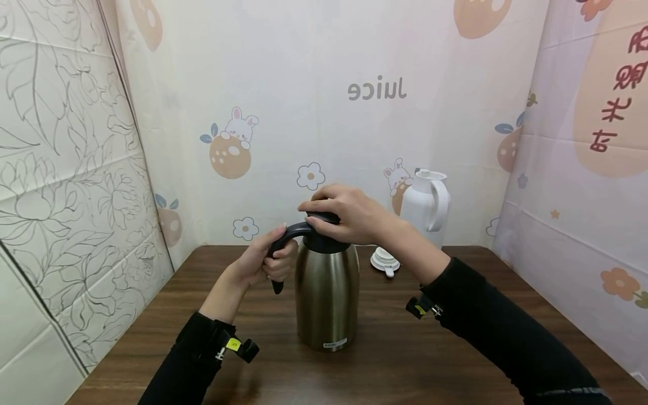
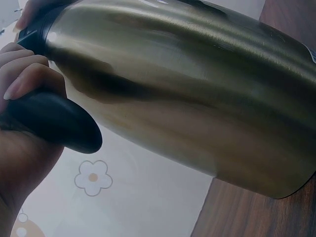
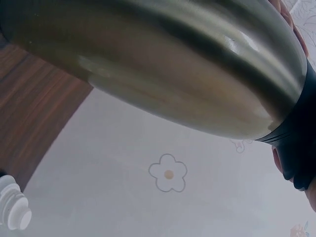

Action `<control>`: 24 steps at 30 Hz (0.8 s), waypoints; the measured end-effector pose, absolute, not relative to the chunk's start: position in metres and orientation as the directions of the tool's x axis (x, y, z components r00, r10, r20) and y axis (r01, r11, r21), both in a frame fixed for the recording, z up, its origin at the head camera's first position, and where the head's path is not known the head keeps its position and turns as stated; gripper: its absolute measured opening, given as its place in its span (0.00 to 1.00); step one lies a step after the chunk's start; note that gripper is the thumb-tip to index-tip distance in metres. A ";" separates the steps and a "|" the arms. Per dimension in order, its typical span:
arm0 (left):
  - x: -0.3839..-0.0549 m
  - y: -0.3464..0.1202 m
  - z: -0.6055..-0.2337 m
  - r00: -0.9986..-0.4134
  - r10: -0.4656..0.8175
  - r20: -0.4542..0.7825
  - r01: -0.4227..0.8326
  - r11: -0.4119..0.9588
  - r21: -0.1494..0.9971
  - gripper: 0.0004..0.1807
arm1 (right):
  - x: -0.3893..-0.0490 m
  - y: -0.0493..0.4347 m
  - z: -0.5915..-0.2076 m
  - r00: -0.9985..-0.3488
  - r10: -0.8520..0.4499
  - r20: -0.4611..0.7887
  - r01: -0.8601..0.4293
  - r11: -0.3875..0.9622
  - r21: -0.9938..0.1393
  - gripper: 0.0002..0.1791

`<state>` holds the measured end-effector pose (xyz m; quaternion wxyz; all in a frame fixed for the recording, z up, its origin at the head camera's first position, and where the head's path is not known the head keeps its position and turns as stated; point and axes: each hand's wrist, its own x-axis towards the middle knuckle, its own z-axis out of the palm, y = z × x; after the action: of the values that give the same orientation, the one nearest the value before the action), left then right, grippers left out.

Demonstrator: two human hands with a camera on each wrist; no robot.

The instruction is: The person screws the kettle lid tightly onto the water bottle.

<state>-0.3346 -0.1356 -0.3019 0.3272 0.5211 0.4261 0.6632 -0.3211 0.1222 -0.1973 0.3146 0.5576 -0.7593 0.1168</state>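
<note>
A gold-brown metal thermos jug with a black top stands upright on the wooden table in the head view. My left hand grips its curved black handle, fingers wrapped round it and thumb on top. In the left wrist view the handle's rounded lower end juts out below the curled fingers. From above, my right hand holds the black lid, fingers over the far side and thumb at the near side. The jug's black neck shows at the edge of the right wrist view.
Behind my right forearm stands a white jug with its handle to the right and no lid on its mouth. A white lid lies on the brown table near the back edge. Patterned cloth walls rise behind and on both sides.
</note>
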 end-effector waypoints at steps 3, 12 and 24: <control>-0.335 -0.136 -0.302 -0.246 0.878 0.411 0.007 -0.422 0.906 0.29 | -0.321 0.122 -0.198 -0.172 -0.777 0.606 -0.921 0.345 0.180 0.14; -0.333 -0.136 -0.303 -0.273 0.877 0.397 0.024 -0.406 0.914 0.30 | -0.323 0.120 -0.200 -0.135 -0.783 0.608 -0.913 0.336 0.230 0.15; -0.331 -0.136 -0.301 -0.281 0.873 0.398 0.034 -0.406 0.913 0.30 | -0.320 0.117 -0.200 -0.130 -0.779 0.614 -0.906 0.344 0.245 0.13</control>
<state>-0.3309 -0.1362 -0.3007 0.3152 0.5101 0.4446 0.6654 -0.3205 0.1167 -0.2002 0.3406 0.5649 -0.7457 0.0937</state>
